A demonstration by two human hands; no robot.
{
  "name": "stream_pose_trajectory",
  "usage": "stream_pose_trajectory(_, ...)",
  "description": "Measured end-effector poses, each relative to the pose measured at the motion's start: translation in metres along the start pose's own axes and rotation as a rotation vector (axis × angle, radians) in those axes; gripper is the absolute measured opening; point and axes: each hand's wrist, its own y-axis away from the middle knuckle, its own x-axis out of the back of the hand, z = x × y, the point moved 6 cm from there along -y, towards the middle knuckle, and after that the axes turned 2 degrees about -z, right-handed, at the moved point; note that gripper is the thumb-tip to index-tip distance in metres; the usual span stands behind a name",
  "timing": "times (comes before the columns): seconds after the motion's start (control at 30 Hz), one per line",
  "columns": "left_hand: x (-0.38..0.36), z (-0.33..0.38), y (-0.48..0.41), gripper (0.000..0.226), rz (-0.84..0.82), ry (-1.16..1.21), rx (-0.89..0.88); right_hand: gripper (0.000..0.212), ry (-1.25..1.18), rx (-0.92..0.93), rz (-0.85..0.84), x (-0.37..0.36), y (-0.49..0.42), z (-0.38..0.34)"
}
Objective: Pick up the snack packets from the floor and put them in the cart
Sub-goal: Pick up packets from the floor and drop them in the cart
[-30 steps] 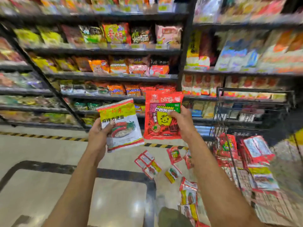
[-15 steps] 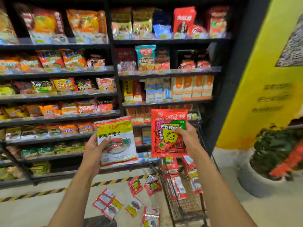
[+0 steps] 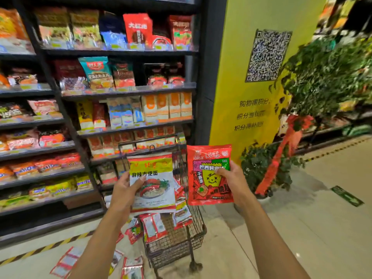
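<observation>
Down on the floor, below and to the left of the left hand (image 3: 122, 191), several loose packets (image 3: 64, 262) with red edging lie flat and scattered; they are blurred, so their print cannot be read. The left hand grips a yellow packet (image 3: 153, 185) by its left edge, thumb laid across the front and fingers hidden behind. This packet is yellow at the top, white lower down with a red band along the bottom, and shows dark lettering above a picture of a bowl of noodles. It stands upright, just right of the hand.

Beyond and beneath both hands stands a black wire cart (image 3: 181, 242). Red and white stowed packets (image 3: 153, 226) lie heaped inside it, directly under the yellow packet.

Right of that, a red packet (image 3: 209, 178) is held upright, apart from the yellow one. It is bright red with a yellow cartoon face, a green patch and white characters. The right hand (image 3: 231, 183) pinches its right edge, thumb on the front and fingers curled round the side, so the packet sits just left of the hand. Both held packets hang above the cart.
</observation>
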Motion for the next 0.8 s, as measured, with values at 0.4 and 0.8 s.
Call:
stream_pose_trajectory(0.4,-0.013,-0.087,-0.098,0.026,0.127,-0.041,0.122,0.023,0.082,-0.123,-0.096,-0.022,-0.119,0.077)
stream_pose_trajectory(0.8,0.031,-0.194,-0.219,0.033,0.293,-0.047,0.32,0.037,0.09,-0.336,-0.285,-0.117,-0.269,0.194)
